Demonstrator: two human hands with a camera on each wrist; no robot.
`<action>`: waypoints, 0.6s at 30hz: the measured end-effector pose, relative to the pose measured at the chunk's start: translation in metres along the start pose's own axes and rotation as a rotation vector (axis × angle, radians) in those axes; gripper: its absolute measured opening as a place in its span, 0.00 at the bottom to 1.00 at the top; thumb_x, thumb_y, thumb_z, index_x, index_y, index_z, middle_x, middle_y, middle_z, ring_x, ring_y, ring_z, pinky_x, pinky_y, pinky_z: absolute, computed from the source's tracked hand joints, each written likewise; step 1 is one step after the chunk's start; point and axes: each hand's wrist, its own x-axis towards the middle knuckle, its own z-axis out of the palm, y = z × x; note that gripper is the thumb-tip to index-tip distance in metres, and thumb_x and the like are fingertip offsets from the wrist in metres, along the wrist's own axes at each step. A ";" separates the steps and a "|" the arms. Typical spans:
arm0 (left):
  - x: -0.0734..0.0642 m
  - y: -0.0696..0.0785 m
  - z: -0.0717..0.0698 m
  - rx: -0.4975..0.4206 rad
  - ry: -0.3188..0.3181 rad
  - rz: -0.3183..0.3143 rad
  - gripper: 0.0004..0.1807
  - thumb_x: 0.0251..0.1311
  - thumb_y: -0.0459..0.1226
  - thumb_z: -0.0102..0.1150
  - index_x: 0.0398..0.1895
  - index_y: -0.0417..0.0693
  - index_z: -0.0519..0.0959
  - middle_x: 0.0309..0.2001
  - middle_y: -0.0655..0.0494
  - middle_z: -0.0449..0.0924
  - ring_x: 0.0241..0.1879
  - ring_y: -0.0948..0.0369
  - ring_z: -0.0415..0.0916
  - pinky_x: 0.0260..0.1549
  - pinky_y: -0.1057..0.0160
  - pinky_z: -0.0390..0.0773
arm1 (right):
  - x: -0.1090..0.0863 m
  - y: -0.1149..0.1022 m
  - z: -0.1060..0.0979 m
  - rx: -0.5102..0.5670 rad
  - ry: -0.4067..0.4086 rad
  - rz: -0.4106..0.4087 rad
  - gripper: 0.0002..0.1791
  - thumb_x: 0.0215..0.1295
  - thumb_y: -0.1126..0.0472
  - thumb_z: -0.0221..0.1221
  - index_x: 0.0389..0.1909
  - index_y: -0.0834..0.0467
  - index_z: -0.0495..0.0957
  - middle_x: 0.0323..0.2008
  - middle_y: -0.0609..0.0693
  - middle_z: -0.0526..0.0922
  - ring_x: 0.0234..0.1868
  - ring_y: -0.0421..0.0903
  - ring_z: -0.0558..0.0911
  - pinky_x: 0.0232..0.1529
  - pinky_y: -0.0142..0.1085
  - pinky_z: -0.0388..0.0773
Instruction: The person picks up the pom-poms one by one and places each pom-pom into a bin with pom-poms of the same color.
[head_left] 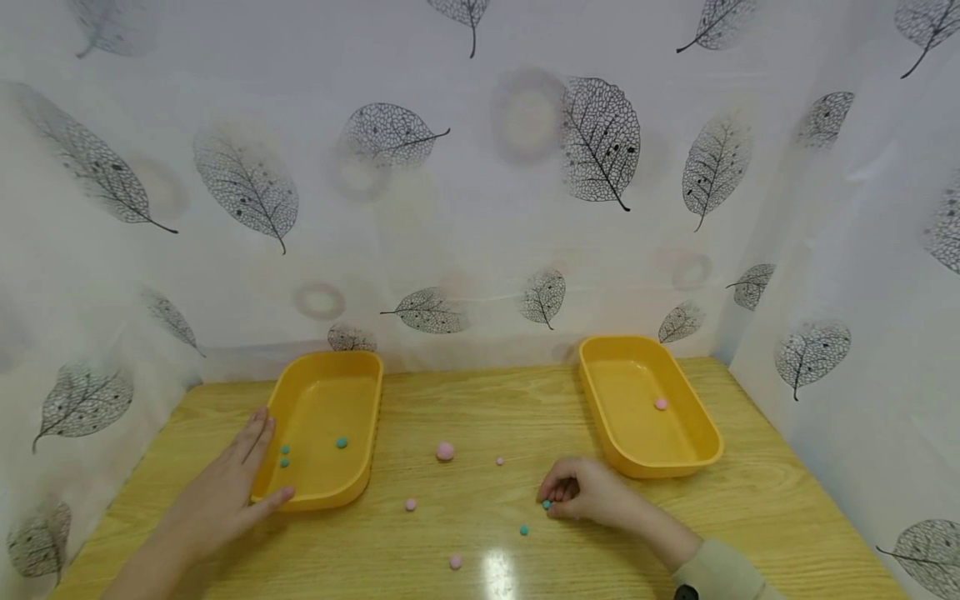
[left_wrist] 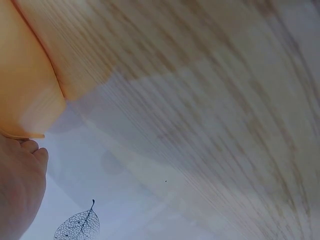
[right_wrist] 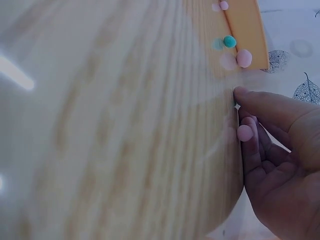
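Observation:
In the head view my right hand (head_left: 592, 493) is low over the table, thumb and forefinger pinching a small teal ball (head_left: 547, 504). The right wrist view shows this ball only as a sliver between the fingertips. Another teal ball (head_left: 524, 530) lies just in front of that hand. My left hand (head_left: 225, 483) rests against the left yellow tray (head_left: 375, 417), fingers extended along its outer side and thumb at the near rim. Inside this tray are a larger teal ball (head_left: 342, 442) and two smaller ones (head_left: 285, 456).
A second yellow tray (head_left: 596, 408) stands at the back right, with one pink ball (head_left: 661, 404) inside. Between the trays lie a larger pink ball (head_left: 445, 451) and smaller pink ones (head_left: 410, 504). A leaf-print curtain (head_left: 480, 217) encloses the back and sides of the wooden table (head_left: 480, 392).

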 end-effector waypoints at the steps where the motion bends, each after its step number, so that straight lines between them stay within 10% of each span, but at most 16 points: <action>1: 0.000 0.000 0.000 -0.003 0.001 0.000 0.56 0.71 0.57 0.63 0.83 0.27 0.49 0.87 0.38 0.34 0.87 0.53 0.29 0.71 0.83 0.18 | 0.000 -0.001 0.000 0.000 -0.001 -0.003 0.05 0.62 0.65 0.75 0.38 0.57 0.89 0.34 0.48 0.88 0.33 0.29 0.79 0.34 0.26 0.82; 18: 0.002 0.002 -0.003 -0.016 -0.030 -0.024 0.55 0.72 0.57 0.62 0.83 0.27 0.48 0.86 0.32 0.40 0.87 0.49 0.32 0.70 0.84 0.17 | 0.001 -0.007 -0.001 0.058 0.008 0.032 0.03 0.64 0.66 0.73 0.37 0.60 0.90 0.33 0.51 0.88 0.29 0.30 0.79 0.25 0.25 0.78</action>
